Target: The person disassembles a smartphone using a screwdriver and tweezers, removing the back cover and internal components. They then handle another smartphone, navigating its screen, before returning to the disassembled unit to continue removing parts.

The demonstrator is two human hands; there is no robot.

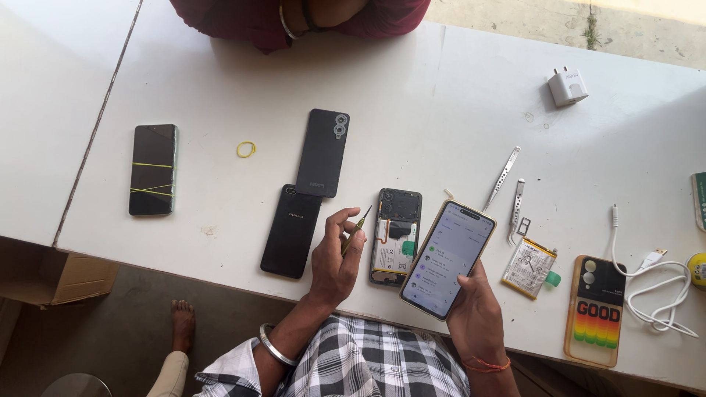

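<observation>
Smartphone with a lit white screen (448, 257), slim and rectangular with a pale gold rim, sits tilted in the right hand (476, 312), whose grip wraps the lower end from beneath with the thumb laid on the glass near the bottom right corner; the display shows rows of small round icons and lines of text too fine to make out, and the phone hangs just above the near edge of the white desk (441, 95). Just left of it lies an opened black phone with its back removed (397, 235), showing a pale battery and dark circuitry. The left hand (334, 257) pinches a thin yellow-handled screwdriver (356, 231) between thumb and fingers, its tip raised and pointing towards the opened phone's top left corner. Left of that hand lie two black phones face down (305, 191), one overlapping the other, with a yellow rubber band (245, 149) near them and a dark phone bound with yellow bands (153, 169) farther left. Right of the lit phone lie metal tweezers (502, 176) and a loose flat battery (529, 267)
</observation>
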